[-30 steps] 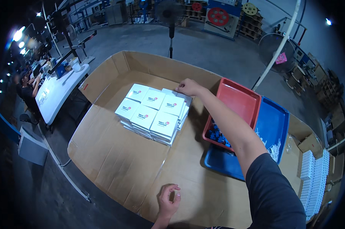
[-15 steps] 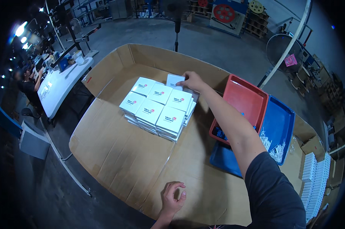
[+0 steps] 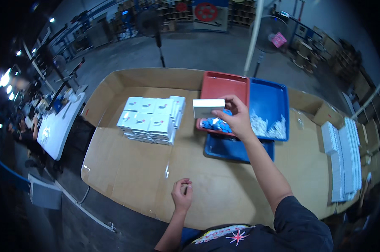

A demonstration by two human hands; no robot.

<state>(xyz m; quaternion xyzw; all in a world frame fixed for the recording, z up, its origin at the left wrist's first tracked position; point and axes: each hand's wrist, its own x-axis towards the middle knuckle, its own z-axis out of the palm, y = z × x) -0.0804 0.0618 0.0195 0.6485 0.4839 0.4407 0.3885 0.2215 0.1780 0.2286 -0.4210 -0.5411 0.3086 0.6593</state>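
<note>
My right hand (image 3: 237, 116) grips a flat white box (image 3: 206, 108) by its right end, thumb on the near face and fingers on the far side. The box is held up on edge in the air, in front of the trays. To its left stand stacks of square white boxes (image 3: 145, 119) with a small printed mark on their tops. Low over the near cardboard, my left hand (image 3: 182, 195) is loosely curled, with a gap between thumb and fingers and nothing in it.
A red tray (image 3: 225, 84) holds blue pieces (image 3: 215, 124); a blue tray (image 3: 269, 94) holds white pieces (image 3: 267, 128). Another blue tray (image 3: 240, 151) lies nearer. Rows of white boxes (image 3: 343, 159) line the right side. Raised cardboard walls (image 3: 156, 77) edge the table. A person (image 3: 28, 130) sits at a white table far left.
My right hand has lifted a white box from the back of the stacks and brought it right and nearer. The view has turned right. My left hand stays low, still curled.
</note>
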